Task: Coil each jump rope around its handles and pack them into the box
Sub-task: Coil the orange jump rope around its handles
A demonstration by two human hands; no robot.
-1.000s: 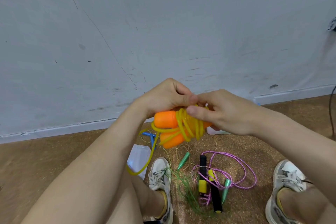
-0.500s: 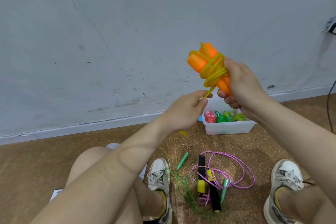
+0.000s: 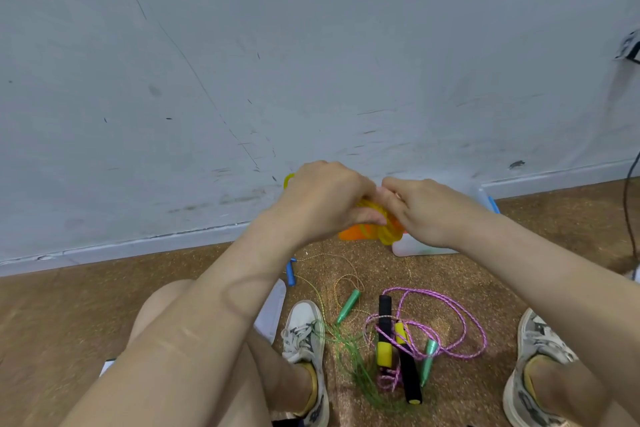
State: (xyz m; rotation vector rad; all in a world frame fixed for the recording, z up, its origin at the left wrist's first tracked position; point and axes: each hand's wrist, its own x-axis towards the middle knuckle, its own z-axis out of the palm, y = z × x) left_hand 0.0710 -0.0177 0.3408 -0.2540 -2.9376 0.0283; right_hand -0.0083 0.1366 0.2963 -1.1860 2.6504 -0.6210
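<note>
Gripping the orange-handled jump rope (image 3: 356,234) from both sides, the person holds it just at the left edge of the box (image 3: 415,249), in the hands and not inside it. The left hand (image 3: 325,199) curls its fingers over the yellow cord (image 3: 389,234) wound round the handles. The right hand (image 3: 433,213) pinches the same coil, its fingertips meeting the left's. That hand's wrist hides most of the box, so what lies in it cannot be told. A loop of yellow cord pokes out past the left knuckles, on the side away from the box. On the floor (image 3: 104,305), nearer the person than the box, a pink rope (image 3: 464,319) with black-and-yellow handles (image 3: 384,312) lies tangled with a green-handled rope (image 3: 349,305). A blue handle (image 3: 290,272) lies farther left of the box.
</note>
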